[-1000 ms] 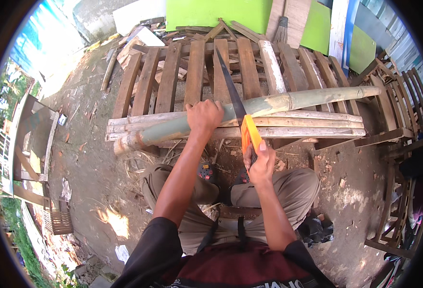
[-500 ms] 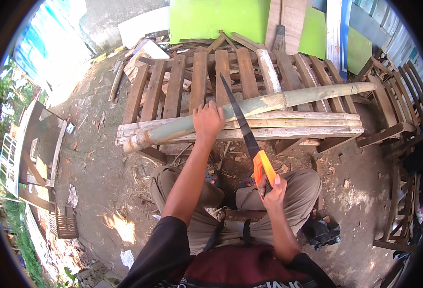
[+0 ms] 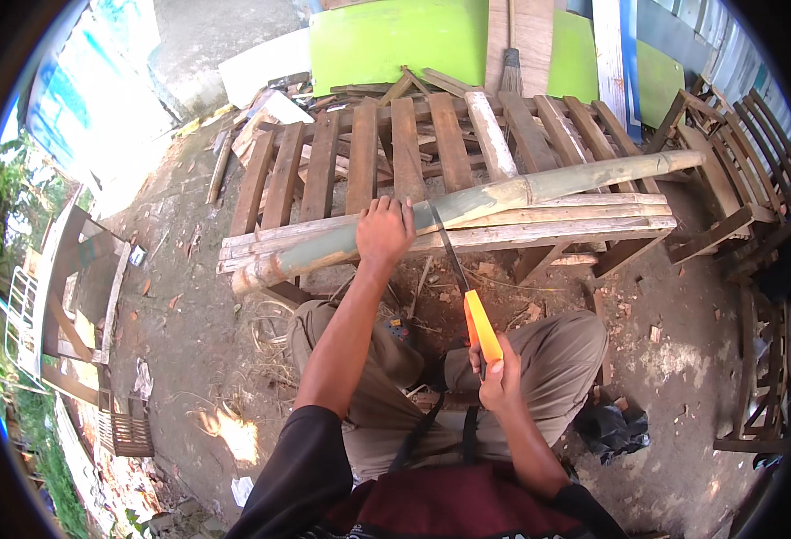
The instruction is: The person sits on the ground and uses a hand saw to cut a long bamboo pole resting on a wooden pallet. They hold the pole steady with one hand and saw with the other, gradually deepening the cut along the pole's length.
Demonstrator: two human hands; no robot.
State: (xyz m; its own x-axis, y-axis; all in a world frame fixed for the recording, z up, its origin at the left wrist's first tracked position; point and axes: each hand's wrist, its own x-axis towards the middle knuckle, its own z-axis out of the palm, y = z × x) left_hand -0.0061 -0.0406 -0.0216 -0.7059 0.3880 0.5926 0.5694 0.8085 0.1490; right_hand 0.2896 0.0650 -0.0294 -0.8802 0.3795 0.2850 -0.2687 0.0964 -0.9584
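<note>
A long greenish bamboo pole (image 3: 485,201) lies aslant across a slatted wooden bench (image 3: 322,175), over the pale strips along its near edge. My left hand (image 3: 385,231) is closed over the top of the pole, left of its middle, pressing on it. In my right hand (image 3: 499,373) is a handsaw (image 3: 483,328) with an orange handle and a dark blade, gripped above my right knee. The blade points up and away, its far end at the pole just right of my left hand. Whether the teeth have entered the bamboo I cannot tell.
Wood scraps (image 3: 265,112) are heaped behind the bench. Green boards (image 3: 395,49) and a broom (image 3: 511,67) lean at the back. Another slatted wooden piece (image 3: 723,180) stands at the right, a basket (image 3: 126,429) at the left. A black plastic bag (image 3: 611,429) lies by my right leg.
The saw has swung lower and left, its blade going from raised across the pole to lying against the pole beside my left hand. My left hand still holds the bamboo.
</note>
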